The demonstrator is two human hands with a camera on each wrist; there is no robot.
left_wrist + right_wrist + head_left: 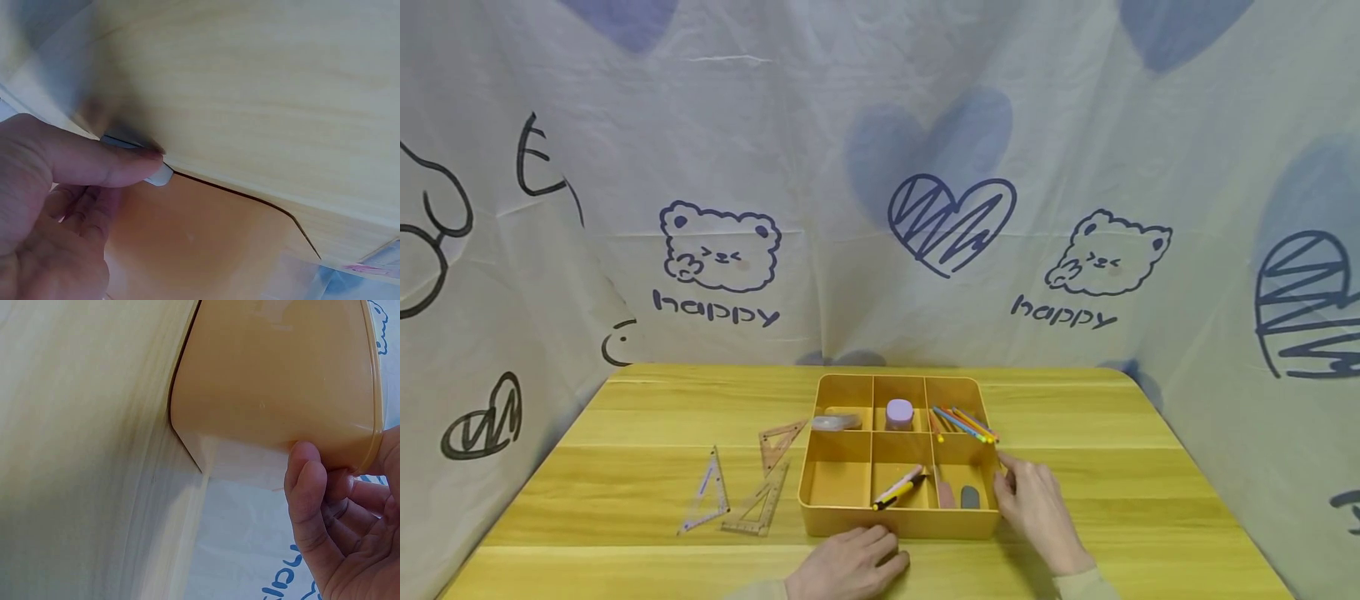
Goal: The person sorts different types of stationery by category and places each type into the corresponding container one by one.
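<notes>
A yellow-orange desk organizer with several compartments stands on the wooden table. At its right side, my right hand grips the wall, fingers against the outside and thumb over the rim. My left hand lies by the front wall. The left wrist view shows its thumb over a small whitish block beside the organizer's wall; the block is mostly hidden. In the front compartments lie a yellow-and-black pen, a pink pen, a pink eraser and a grey eraser.
The back compartments hold a translucent item, a lilac-topped container and several coloured pencils. Left of the organizer lie a clear set square and two brownish ones, a small set square and a larger set square. Printed cloth surrounds the table.
</notes>
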